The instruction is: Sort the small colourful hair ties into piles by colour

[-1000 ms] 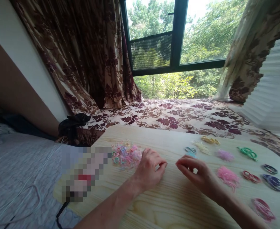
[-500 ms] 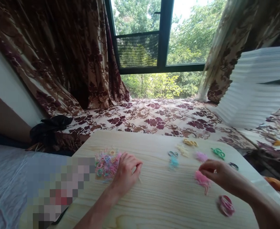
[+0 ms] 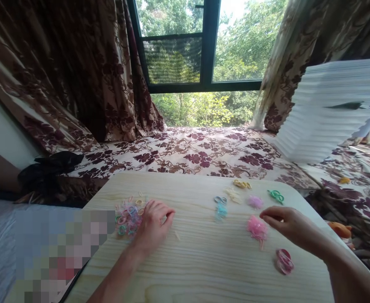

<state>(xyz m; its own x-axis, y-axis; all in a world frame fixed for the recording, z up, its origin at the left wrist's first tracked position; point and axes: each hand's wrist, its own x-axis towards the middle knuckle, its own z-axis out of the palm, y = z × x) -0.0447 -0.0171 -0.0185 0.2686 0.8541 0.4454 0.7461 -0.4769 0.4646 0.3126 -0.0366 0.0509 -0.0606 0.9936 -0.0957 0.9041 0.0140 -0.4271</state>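
A mixed pile of small coloured elastic bands [image 3: 128,218] lies at the left of the table. My left hand [image 3: 153,225] rests over its right edge, thumb and fingers curled together; what they hold, if anything, is hidden. Over the right side, my right hand [image 3: 290,227] hovers with fingertips pinched, just right of a heap of pink bands [image 3: 256,228]. Nothing can be made out in that pinch. Around it lie lilac bands [image 3: 255,202], green bands [image 3: 276,196] and dark pink bands [image 3: 284,261]. Teal bands [image 3: 221,211] sit further left, below grey-blue bands [image 3: 220,200].
Cream bands [image 3: 233,195] and yellow bands [image 3: 242,184] lie near the far edge of the wooden table [image 3: 188,269]. One pale band [image 3: 177,236] lies alone right of my left hand. A blurred-out flat object [image 3: 68,256] is at the left edge. Beyond is a flowered window seat [image 3: 185,147].
The view has shifted slightly, moving everything leftward. My right hand has moved off the pink heap to its right. My left hand stays at the mixed pile.
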